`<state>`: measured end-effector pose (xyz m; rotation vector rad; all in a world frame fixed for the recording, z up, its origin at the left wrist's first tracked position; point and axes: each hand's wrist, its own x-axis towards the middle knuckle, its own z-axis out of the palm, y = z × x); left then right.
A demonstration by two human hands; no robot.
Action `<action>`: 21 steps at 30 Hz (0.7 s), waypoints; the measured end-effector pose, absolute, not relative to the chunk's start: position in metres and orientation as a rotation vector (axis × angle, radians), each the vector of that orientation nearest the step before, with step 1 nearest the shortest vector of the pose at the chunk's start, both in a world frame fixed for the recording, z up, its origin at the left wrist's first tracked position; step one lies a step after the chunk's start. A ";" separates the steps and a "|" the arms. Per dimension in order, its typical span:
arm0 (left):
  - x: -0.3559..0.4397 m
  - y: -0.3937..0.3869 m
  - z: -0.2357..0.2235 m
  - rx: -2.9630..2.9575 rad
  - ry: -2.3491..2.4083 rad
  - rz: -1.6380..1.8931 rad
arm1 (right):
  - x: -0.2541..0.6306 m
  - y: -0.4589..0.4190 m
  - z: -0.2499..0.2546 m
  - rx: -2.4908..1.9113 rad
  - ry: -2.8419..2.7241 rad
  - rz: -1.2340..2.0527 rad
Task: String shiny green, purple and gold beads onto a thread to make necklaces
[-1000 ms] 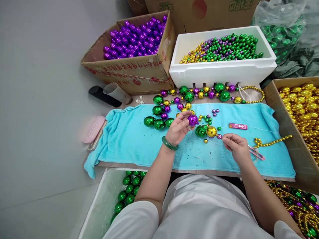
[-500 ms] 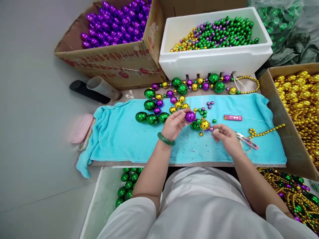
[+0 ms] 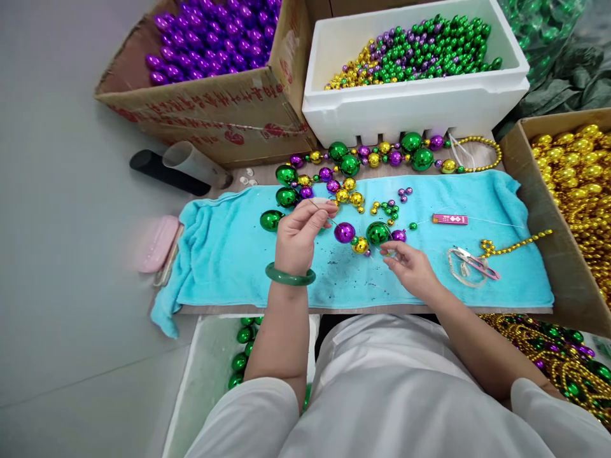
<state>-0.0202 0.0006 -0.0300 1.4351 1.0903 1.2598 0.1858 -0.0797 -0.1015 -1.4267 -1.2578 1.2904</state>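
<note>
My left hand [image 3: 305,228], a green bangle at its wrist, is closed in a pinch on a thin thread that slants down to a shiny purple bead [image 3: 344,233]. Beside that bead hang a small green one and a gold bead [image 3: 359,245], with a tiny purple bead at the end. My right hand [image 3: 408,266] has its fingertips pinched close to the tiny bead, seemingly on the same thread, which is hard to make out. A large green bead [image 3: 377,233] and another purple bead [image 3: 398,236] lie just beyond the right fingertips.
A turquoise towel [image 3: 229,273] covers the table. Strung beads [image 3: 350,165] run along its back. A lighter-like pink box [image 3: 449,219] and pink-handled snips [image 3: 477,263] lie right. Behind stand a purple-bead carton [image 3: 200,114] and white foam box [image 3: 415,105]; gold beads fill the right carton [image 3: 548,254].
My left hand has moved left, off the purple bead and onto the thread. The purple and gold beads have shifted left and down; my right hand has moved left, away from the snips.
</note>
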 end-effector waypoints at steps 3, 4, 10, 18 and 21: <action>-0.021 -0.008 -0.024 1.508 1.071 1.253 | 0.184 -0.073 -0.096 -1.408 -1.262 1.100; -0.019 -0.010 -0.022 1.512 1.065 1.247 | 0.183 -0.070 -0.092 -1.360 -1.234 1.100; -0.009 -0.018 -0.012 1.424 1.006 1.255 | 0.156 -0.056 -0.071 -1.060 -1.213 1.419; -0.019 -0.022 -0.007 1.318 1.015 1.384 | 0.137 -0.057 -0.091 -1.202 -1.225 1.521; -0.026 -0.020 -0.011 1.342 1.015 1.260 | 0.137 -0.057 -0.089 -1.137 -1.103 1.547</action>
